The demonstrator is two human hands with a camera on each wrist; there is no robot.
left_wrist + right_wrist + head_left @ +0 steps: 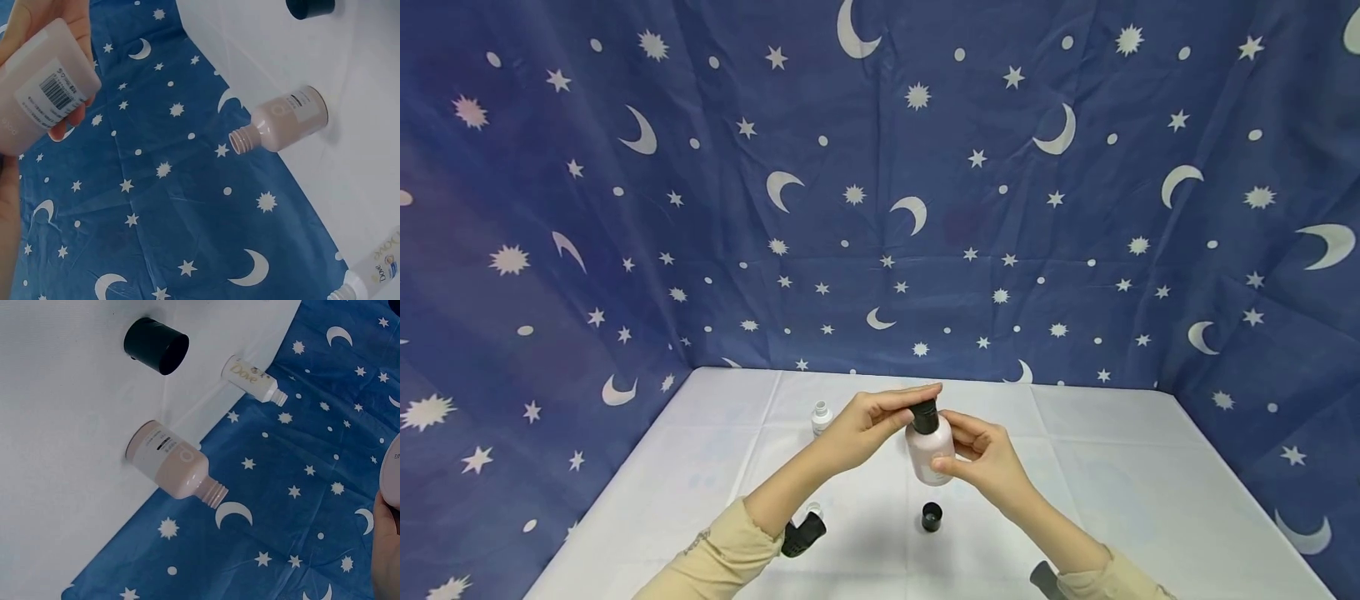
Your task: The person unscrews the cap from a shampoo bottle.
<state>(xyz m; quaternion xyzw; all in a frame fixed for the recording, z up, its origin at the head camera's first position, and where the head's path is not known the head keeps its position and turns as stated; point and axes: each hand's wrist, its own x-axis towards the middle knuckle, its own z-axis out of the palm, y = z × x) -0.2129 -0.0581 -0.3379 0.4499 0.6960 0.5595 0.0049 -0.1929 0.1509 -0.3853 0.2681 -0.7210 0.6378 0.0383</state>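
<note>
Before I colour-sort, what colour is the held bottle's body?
Pale pink; the held bottle shows best from the left wrist.

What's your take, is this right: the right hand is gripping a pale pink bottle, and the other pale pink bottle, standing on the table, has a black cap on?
Not quite. The standing pale pink bottle has no cap: the right wrist view shows its bare threaded neck. The right hand does grip the other pale pink bottle.

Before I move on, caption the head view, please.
Right hand grips rounded pale-pink bottle; left hand touches its black top; black cylindrical cap rests on white table.
</note>
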